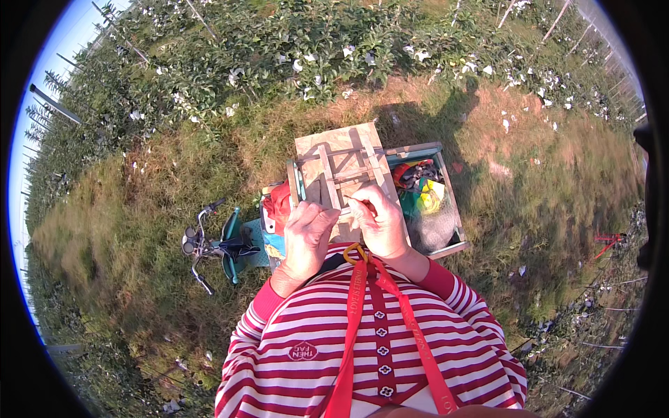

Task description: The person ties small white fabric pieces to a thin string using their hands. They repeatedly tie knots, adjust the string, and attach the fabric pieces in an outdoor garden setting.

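My left hand (309, 230) and my right hand (380, 222) are raised close together in front of my waist, fingers curled in a pinch. A small pale sliver (345, 211) shows between the fingertips. I cannot tell whether it is a held thing or part of what lies behind. Below the hands, an oriented strand board panel (313, 140) bears a frame of wooden slats (328, 175). A red ribbon (353, 318) with printed writing hangs from my neck, and a yellow clip (355, 253) sits at its end near my wrists.
The panel lies across a cargo tricycle, whose handlebars (201, 240) point left. Its wood-edged cargo box (450, 190) holds a green and yellow bag (429, 197) and a translucent plastic sack (433, 230). A red cloth (278, 204) lies left. Leafy trees (334, 47) with white bags stand beyond the grass (172, 172).
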Motion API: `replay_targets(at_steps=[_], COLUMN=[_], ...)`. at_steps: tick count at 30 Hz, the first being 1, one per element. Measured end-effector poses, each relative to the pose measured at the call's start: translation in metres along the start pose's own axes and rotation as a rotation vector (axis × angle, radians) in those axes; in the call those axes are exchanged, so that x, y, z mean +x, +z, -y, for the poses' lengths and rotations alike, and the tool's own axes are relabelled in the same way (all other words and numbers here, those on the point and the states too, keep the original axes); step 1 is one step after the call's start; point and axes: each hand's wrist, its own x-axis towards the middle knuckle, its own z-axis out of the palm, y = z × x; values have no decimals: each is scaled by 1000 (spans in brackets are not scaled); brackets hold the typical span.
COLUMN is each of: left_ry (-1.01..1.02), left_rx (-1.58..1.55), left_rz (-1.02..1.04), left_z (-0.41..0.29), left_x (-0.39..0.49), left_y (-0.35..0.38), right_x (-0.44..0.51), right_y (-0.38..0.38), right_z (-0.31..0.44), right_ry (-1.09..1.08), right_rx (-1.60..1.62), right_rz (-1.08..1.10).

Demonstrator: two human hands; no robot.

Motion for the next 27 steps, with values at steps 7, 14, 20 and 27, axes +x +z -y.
replay_targets(at_steps=[7, 14, 20, 27], left_ry=[-469, -703, -687, -670], left_rx=[-778, -1201, -1205, -1111], left_rz=[-123, -92, -100, -93], left_z=[10, 13, 18, 26], left_x=[-8, -6, 4, 10], left_y=[19, 34, 37, 36], right_x=[1, 6, 15, 24], right_y=[-4, 4, 3, 10], right_z=[8, 1, -4, -10], right_ry=[33, -41, -63, -25], right_rx=[-13, 11, -97, -39], right_rz=[-74, -80, -60, -62])
